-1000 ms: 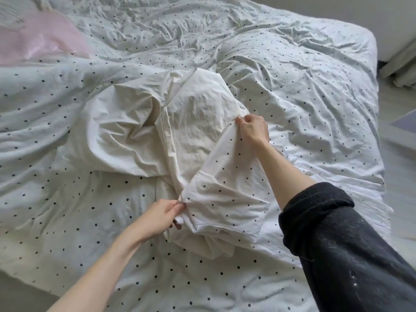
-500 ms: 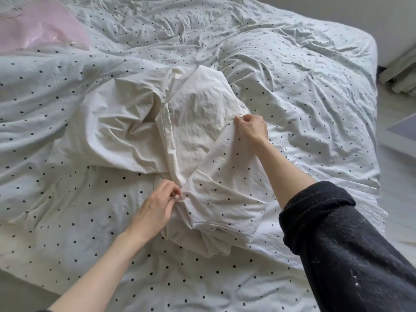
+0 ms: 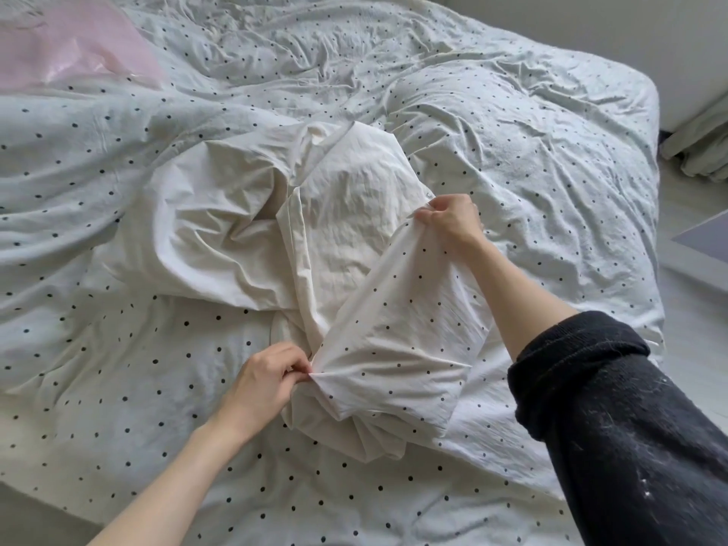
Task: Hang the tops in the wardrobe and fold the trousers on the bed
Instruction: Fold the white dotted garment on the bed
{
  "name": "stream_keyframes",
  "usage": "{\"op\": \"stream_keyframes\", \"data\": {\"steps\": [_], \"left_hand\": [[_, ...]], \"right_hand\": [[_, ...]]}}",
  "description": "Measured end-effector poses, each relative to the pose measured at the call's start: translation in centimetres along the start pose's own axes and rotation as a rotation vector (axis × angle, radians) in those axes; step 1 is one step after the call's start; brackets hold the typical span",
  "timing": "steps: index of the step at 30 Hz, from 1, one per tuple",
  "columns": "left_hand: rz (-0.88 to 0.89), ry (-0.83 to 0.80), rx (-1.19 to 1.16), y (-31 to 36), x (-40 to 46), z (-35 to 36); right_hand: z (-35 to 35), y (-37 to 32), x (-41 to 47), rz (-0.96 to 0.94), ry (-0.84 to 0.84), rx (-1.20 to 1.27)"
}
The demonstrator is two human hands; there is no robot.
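Your left hand (image 3: 262, 382) pinches the near edge of the cream garment (image 3: 346, 238), thumb and fingertips closed on the cloth; your right hand (image 3: 449, 218) clamps its farther edge, lifted, probably to stretch the fabric between them and find its shape. The garment lies mid-bed on the dotted duvet (image 3: 532, 151). A pink sheet (image 3: 71, 45) sits far left; pale floor (image 3: 693, 293) borders the right.

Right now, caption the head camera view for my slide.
Left hand and right hand pinch cream trousers on a dotted bed.
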State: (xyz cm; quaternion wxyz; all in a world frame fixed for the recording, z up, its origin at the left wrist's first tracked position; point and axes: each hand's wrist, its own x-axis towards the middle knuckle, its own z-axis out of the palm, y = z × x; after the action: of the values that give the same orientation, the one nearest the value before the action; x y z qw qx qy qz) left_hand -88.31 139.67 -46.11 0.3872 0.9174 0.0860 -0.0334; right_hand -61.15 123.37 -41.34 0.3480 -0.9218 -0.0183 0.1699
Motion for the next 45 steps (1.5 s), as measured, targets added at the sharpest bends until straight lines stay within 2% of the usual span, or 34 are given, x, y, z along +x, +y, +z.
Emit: {"op": "stream_keyframes", "data": {"steps": [4, 7, 10, 12, 15, 18, 20, 23, 28, 30, 34, 37, 40, 45], "left_hand": [[-0.008, -0.009, 0.044, -0.1, 0.3, -0.5], [-0.068, -0.037, 0.190, 0.1, 0.4, -0.3], [0.023, 0.081, 0.249, 1.8, 0.3, 0.4], [0.113, 0.145, 0.251, 3.3, 0.4, 1.3], [0.250, 0.131, 0.284, 5.7, 1.0, 3.3], [0.354, 0.052, 0.338, 7.3, 1.6, 5.5], [0.432, -0.005, 0.371, 8.3, 2.9, 6.5], [0.476, -0.104, 0.438, 9.7, 6.5, 7.4], [0.539, -0.131, 0.558, 13.0, 13.0, 9.4], [0.533, -0.120, 0.583, 14.2, 15.0, 9.9], [0.445, -0.131, 0.628, 16.1, 17.8, 11.6], [0.315, -0.053, 0.561, 17.1, 18.7, 12.8], [0.233, 0.018, 0.466, 18.0, 19.3, 13.4], [0.140, 0.142, 0.332, 18.6, 21.3, 13.1]], "right_hand": [[1.1, -0.5, 0.1, 0.031, 0.080, -0.017], [1.9, 0.4, -1.1, -0.017, 0.092, -0.162], [1.2, 2.6, -3.3, -0.152, 0.197, -0.286], [0.8, 4.6, -5.5, -0.186, 0.317, -0.210], [0.7, 8.6, -10.4, -0.017, 0.422, 0.014], [2.1, 12.4, -15.8, 0.275, 0.305, 0.294], [3.3, 13.7, -18.4, 0.445, 0.104, 0.522], [4.7, 14.1, -20.8, 0.533, -0.184, 0.695], [4.8, 15.2, -21.8, 0.543, -0.274, 0.898], [4.9, 15.5, -21.9, 0.527, -0.304, 0.903], [5.1, 16.7, -21.7, 0.435, -0.328, 0.699], [5.0, 17.5, -21.4, 0.342, -0.357, 0.596], [4.7, 18.1, -21.1, 0.251, -0.402, 0.594], [5.0, 18.6, -22.0, 0.117, -0.295, 0.537]]}}
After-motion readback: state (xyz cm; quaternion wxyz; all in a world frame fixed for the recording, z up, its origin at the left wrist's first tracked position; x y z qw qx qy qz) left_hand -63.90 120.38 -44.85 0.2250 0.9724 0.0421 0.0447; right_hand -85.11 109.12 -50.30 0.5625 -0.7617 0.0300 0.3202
